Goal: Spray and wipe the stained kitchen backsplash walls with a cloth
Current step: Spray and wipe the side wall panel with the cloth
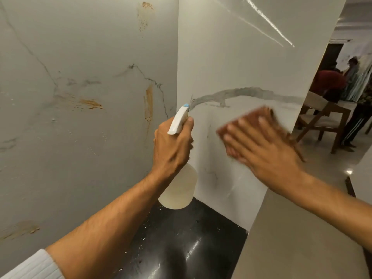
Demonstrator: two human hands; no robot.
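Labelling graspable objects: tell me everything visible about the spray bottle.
The spray bottle has a translucent, whitish, round plastic body and a white trigger head with a light-blue nozzle tip. It is roughly upright, with the nozzle aimed toward the wall corner. The left hand grips its neck and hides the trigger. Its base is just over the black countertop; I cannot tell if they touch. The liquid level is unclear.

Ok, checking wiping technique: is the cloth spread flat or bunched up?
Spread flat. The cloth lies against the wall under the right hand, whose fingers are straight; blur hides any folds.
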